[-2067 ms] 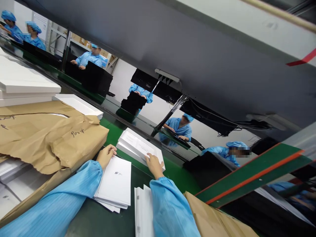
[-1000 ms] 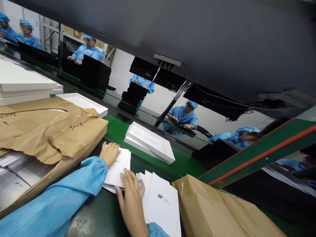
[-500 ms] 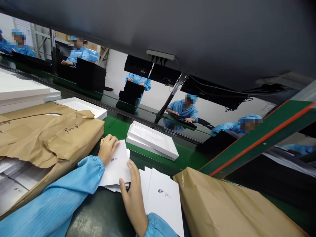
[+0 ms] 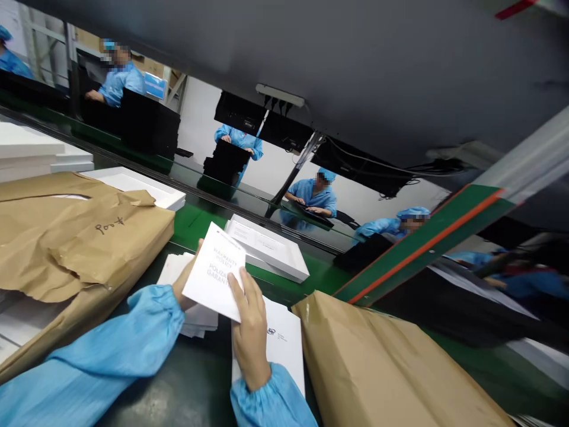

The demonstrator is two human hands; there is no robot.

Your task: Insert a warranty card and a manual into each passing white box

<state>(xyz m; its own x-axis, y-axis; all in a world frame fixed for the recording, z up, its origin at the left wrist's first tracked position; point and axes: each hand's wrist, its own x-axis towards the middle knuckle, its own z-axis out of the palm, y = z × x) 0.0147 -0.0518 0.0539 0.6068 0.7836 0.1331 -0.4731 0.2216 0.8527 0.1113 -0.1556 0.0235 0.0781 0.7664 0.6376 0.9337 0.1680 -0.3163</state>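
Observation:
A white warranty booklet (image 4: pixel 214 261), its face printed "WARRANTY POLICY", is tilted up above the work surface. My left hand (image 4: pixel 183 286) grips it from behind at the left side, with most of the fingers hidden by it. On the right edge lies my right hand (image 4: pixel 251 326), fingers over the booklet's front and closed on that edge. Below is a loose pile of white booklets (image 4: pixel 200 320), partly covered by my left hand and sleeve. Another stack of white booklets (image 4: pixel 285 338) with a small black logo sits beneath and right of my right hand.
An opened brown paper package (image 4: pixel 128 237) with white printed matter inside lies at left. Another brown paper package (image 4: pixel 377 362) stands at right. Shallow white box trays (image 4: pixel 284 261) sit on the green belt behind. A green post (image 4: pixel 413 243) slants at right; co-workers sit across the line.
The warranty booklet has come up off the pile and now shows its printed face. My right hand has closed onto its edge. The camera view has shifted slightly.

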